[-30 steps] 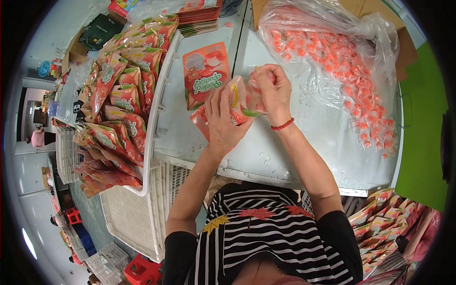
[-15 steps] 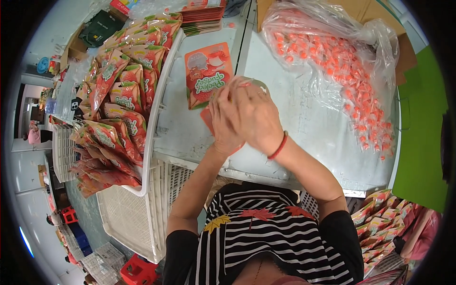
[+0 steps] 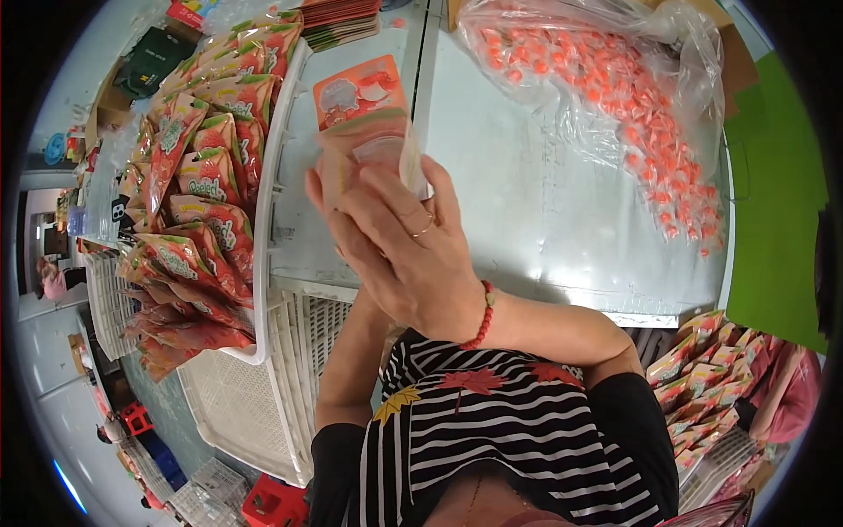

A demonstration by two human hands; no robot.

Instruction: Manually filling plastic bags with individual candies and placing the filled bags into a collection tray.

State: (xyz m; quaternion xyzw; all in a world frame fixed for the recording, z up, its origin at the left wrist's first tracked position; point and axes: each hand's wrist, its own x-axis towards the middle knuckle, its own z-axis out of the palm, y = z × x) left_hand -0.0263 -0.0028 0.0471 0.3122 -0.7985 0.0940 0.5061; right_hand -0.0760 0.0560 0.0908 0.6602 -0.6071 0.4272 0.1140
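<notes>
Both my hands are together over the near part of the table, around a pouch (image 3: 364, 140) with a pale, partly see-through side. My right hand (image 3: 404, 255), wearing a ring and a red bead bracelet, lies over the pouch with bent fingers against it. Mostly hidden beneath is my left hand (image 3: 318, 191), closed around the pouch from below. Whether any fingers reach inside the pouch cannot be made out. Just beyond, a flat red printed pouch (image 3: 360, 83) lies on the table, its near part covered by the held one.
At left, a white crate (image 3: 275, 167) is heaped with filled pouches (image 3: 206, 176). A stack of flat pouches (image 3: 342, 19) sits at the far edge. Wrapped red candies (image 3: 663, 158) spill from a clear plastic bag (image 3: 606, 35) at right. More filled pouches (image 3: 702, 386) stand beside a person in pink.
My hands have moved left and nearer to me, and the pale side of the held pouch now shows. My head view has shifted slightly.
</notes>
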